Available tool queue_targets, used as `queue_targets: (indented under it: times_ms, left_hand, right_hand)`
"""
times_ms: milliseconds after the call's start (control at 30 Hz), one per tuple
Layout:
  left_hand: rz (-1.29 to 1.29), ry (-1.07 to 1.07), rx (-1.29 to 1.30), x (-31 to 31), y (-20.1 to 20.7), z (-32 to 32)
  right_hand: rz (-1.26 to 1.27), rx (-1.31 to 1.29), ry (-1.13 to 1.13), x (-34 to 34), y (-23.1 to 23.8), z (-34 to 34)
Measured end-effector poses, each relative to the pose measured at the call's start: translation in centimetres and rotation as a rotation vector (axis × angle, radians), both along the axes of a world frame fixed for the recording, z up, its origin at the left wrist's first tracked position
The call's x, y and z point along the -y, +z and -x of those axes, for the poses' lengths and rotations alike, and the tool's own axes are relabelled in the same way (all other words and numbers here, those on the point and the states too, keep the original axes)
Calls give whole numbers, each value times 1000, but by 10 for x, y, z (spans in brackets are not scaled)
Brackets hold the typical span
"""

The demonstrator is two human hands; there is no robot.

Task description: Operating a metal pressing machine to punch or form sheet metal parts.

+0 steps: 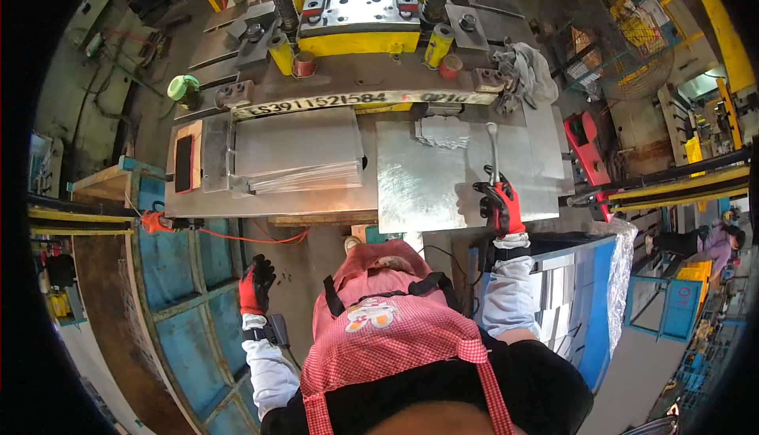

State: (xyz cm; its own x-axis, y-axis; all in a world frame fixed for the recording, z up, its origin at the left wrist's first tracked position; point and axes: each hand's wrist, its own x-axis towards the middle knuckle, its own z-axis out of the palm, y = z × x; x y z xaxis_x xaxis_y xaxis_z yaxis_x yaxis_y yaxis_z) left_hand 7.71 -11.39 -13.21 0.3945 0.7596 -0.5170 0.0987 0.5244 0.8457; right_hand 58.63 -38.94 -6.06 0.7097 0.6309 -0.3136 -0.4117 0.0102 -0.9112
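My right hand [501, 207], in a red and black glove, is closed around the lower end of a metal wrench [495, 153]. The wrench points away from me, over a shiny metal plate [419, 184] on the worktable. Just left of its head lies a small pile of cut metal pieces [441, 132]. Down at my left side, away from the table, hangs my left hand [256, 286]. It wears the same kind of glove, its fingers loosely apart with nothing seen in them. A stack of flat metal sheets [299, 149] rests on the table's left half.
Beyond the table stands a press die [360, 12] with yellow blocks and posts. A phone [184, 164] lies at the left edge, a grey rag [531, 74] at the far right. Blue bins flank me, the right one [585, 293] holding metal pieces. Another person [711, 245] is far right.
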Motion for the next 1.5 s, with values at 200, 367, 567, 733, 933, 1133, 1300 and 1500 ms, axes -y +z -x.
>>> queue_targets:
  times_ms: [200,367,567,733,933,1133,1300,1500]
  left_hand:
    - [27,-138,-16,8,-18,-23]
    - [206,-162,224,-1,-26,-66]
    - [154,-135,154,10,-6,-105]
    - [140,-259,173,17,19,-133]
    - [-8,-348,572,16,74,-190]
    - [477,159,908,-48,54,-252]
    - [51,15,588,-14,30,-183]
    - [-1660,-536,-290,-33,131,-214]
  right_hand:
    - [117,143,-68,19,-24,9]
    - [-37,-23,174,-26,9,46]
    - [-44,455,692,-152,-4,21]
    - [305,234,894,-206,40,-13]
    - [0,453,747,-187,58,20]
    - [63,519,714,-171,81,43]
    - [-37,242,844,-113,71,55]
    - [-20,23,794,-28,87,73]
